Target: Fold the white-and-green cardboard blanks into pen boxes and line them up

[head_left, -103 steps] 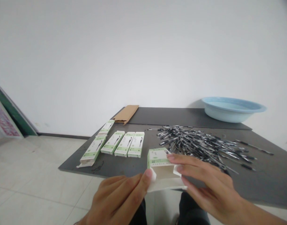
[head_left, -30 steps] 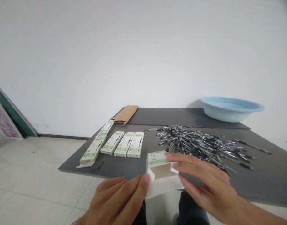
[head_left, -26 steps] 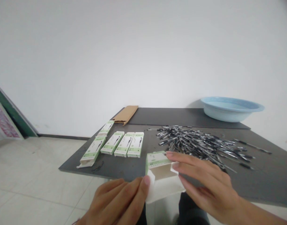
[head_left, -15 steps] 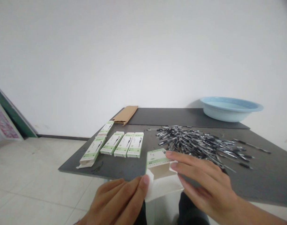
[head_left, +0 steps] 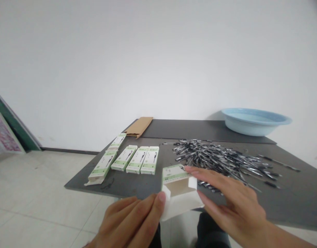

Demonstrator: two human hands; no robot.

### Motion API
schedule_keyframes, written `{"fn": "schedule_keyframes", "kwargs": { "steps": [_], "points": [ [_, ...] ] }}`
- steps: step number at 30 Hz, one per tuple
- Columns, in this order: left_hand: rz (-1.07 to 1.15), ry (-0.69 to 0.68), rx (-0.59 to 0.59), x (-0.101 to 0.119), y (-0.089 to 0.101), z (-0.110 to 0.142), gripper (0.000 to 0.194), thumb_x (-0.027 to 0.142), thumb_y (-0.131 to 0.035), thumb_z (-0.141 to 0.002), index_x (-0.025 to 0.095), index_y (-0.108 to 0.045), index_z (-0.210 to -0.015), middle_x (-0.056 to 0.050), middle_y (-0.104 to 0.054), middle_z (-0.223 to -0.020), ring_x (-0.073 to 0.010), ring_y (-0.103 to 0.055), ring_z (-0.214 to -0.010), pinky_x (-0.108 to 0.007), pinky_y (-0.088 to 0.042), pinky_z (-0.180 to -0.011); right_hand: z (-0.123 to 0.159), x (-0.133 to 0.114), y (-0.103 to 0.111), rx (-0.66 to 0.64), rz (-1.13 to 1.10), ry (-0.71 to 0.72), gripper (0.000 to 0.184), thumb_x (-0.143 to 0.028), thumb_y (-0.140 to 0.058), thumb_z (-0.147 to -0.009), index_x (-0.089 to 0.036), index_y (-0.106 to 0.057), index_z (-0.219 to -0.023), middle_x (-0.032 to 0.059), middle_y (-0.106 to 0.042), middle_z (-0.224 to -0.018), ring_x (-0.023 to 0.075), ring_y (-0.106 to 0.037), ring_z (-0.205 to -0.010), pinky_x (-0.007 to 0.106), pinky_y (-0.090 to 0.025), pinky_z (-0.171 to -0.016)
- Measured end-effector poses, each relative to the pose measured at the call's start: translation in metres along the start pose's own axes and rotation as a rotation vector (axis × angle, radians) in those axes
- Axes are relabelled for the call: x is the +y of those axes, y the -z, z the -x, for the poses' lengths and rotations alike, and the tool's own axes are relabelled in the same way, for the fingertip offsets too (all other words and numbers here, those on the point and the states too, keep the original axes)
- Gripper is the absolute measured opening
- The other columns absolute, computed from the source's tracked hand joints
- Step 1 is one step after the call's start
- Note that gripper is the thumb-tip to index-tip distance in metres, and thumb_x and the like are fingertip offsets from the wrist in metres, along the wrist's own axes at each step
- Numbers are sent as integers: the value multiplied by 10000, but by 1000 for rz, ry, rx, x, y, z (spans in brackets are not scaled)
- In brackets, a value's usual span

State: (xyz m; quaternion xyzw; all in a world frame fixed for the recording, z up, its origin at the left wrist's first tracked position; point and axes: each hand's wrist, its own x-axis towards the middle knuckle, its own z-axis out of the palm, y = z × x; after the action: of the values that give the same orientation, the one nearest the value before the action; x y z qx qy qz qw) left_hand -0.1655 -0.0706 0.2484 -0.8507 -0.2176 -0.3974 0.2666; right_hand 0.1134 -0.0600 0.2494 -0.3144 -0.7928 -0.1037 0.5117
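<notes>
Close in front of me is a small white-and-green cardboard pen box (head_left: 173, 174), its near end unfolded so the hollow inside and a long white flap show. My left hand (head_left: 134, 220) pinches the box at its near left corner, by the side flap. On the other side, my right hand (head_left: 229, 203) steadies the box, fingertips on the upper right edge and thumb against the right of the flap. Just behind my right hand lies a big heap of clear pens with black caps or grips (head_left: 215, 156); my hand covers part of it.
Several similar pen boxes (head_left: 135, 160) lie at the left of the dark table (head_left: 137, 186), the leftmost near one with its end open. A brown paper envelope (head_left: 139, 126) lies at the back left, and a light blue basin (head_left: 251, 125) stands at the back right.
My right fingers have lifted slightly off the box's right side flap, which now shows more fully. My left hand keeps its pinch, and the box has barely moved.
</notes>
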Motion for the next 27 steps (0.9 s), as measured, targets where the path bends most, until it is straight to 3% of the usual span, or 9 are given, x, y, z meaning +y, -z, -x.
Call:
{"fn": "schedule_keyframes", "kwargs": {
  "steps": [9,14,20,27],
  "points": [
    [-12,-8,-6,1,2,4,366,284,-433,-1110,151,-693,-1331,-93,-810,-1113,-173,-782,-943,-257,-650,-800,-11,-1,-1,13,-175,-71,354,-101,-676,-926,-245,-705,-1248,65,-813,-1139,216,-780,-1077,307,-677,-909],
    [-24,-15,-49,1,7,1,362,273,-425,-1112,116,-705,-1280,-102,-799,-1152,-168,-769,-984,-267,-632,-825,-10,-2,-2,15,-157,-66,358,-104,-696,-918,-227,-703,-1254,68,-813,-1140,201,-778,-1074,281,-659,-938],
    [-6,-19,20,1,2,0,419,398,-433,-1111,158,-687,-1342,-99,-810,-1089,-174,-781,-902,-251,-643,-758,-12,-4,0,14,-145,-63,342,-113,-686,-926,-221,-705,-1250,66,-813,-1141,195,-779,-1071,278,-656,-941],
    [64,45,-7,-3,0,10,395,312,-442,-1105,169,-625,-1425,-92,-808,-1106,-166,-780,-926,-234,-632,-814,-11,-3,-2,-6,-156,-65,324,-114,-665,-933,-235,-698,-1232,65,-809,-1131,197,-776,-1067,281,-657,-919]
  ]
}}
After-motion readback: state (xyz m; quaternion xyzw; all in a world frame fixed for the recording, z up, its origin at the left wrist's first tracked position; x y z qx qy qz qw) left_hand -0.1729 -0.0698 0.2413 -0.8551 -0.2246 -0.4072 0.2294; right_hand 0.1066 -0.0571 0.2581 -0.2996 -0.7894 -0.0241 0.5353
